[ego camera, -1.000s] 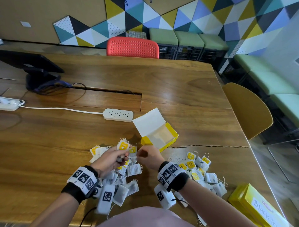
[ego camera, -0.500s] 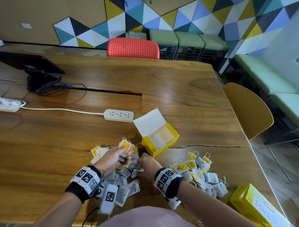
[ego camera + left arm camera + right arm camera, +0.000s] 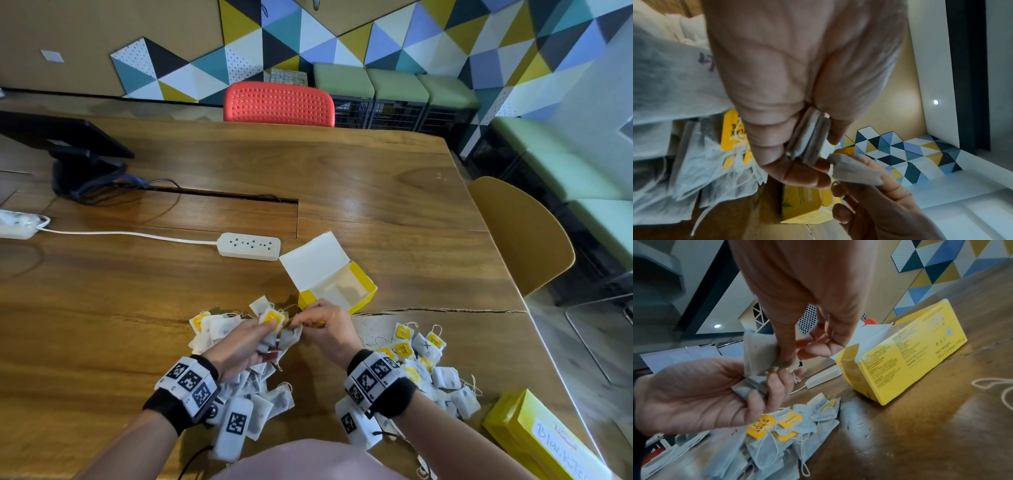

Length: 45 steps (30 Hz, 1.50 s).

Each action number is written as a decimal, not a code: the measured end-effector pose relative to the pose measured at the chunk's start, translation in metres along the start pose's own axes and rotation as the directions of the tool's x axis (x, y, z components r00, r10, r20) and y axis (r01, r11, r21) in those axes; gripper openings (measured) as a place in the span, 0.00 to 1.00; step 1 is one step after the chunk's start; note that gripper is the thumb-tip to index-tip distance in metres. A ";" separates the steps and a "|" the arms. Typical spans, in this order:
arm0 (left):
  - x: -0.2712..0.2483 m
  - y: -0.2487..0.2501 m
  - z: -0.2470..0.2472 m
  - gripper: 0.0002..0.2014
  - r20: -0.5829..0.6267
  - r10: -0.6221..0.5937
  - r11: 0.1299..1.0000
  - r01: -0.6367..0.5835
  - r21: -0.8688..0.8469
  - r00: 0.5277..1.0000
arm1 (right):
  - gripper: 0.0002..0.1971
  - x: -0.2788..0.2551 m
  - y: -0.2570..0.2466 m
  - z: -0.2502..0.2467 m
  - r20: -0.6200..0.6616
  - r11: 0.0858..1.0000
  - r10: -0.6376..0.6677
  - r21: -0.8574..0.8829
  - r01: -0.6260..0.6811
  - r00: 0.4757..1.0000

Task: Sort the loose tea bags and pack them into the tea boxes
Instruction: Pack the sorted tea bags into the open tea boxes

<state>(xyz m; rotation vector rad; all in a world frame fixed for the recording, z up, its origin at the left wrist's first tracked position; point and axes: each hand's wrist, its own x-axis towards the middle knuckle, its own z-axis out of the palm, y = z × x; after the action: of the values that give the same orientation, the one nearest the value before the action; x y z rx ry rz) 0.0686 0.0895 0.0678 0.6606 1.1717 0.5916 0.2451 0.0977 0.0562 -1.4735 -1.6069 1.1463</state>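
Note:
My left hand (image 3: 270, 337) grips a small stack of white tea bags (image 3: 809, 138) edge-on between thumb and fingers, just above the left pile of loose tea bags (image 3: 219, 329). My right hand (image 3: 305, 322) pinches one more tea bag (image 3: 760, 352) and holds it against that stack. Both hands hover just in front of the open yellow tea box (image 3: 339, 287), whose white lid stands up and whose inside looks empty. A second pile of tea bags with yellow tags (image 3: 421, 359) lies to the right of my right wrist.
A closed yellow box labelled Black Tea (image 3: 541, 435) lies at the near right table edge. A white power strip (image 3: 249, 246) and its cable sit behind the open box. A monitor base (image 3: 85, 171) stands far left. Chairs stand at the far and right sides.
My right hand has risen from the left pile with a tea bag and brought it up to the stack in my left hand, which also lifted slightly toward the box.

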 end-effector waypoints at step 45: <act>0.003 0.019 0.026 0.12 0.002 0.245 0.965 -0.244 0.096 0.970 | 0.09 0.013 -0.025 0.016 0.131 0.856 0.281 0.413 -0.310 0.951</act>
<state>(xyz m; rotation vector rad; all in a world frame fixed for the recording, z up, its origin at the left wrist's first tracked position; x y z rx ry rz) 0.0930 0.1007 0.0866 0.8937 1.1412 0.7502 0.2188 0.1088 0.0718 -1.4194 -1.0853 1.6200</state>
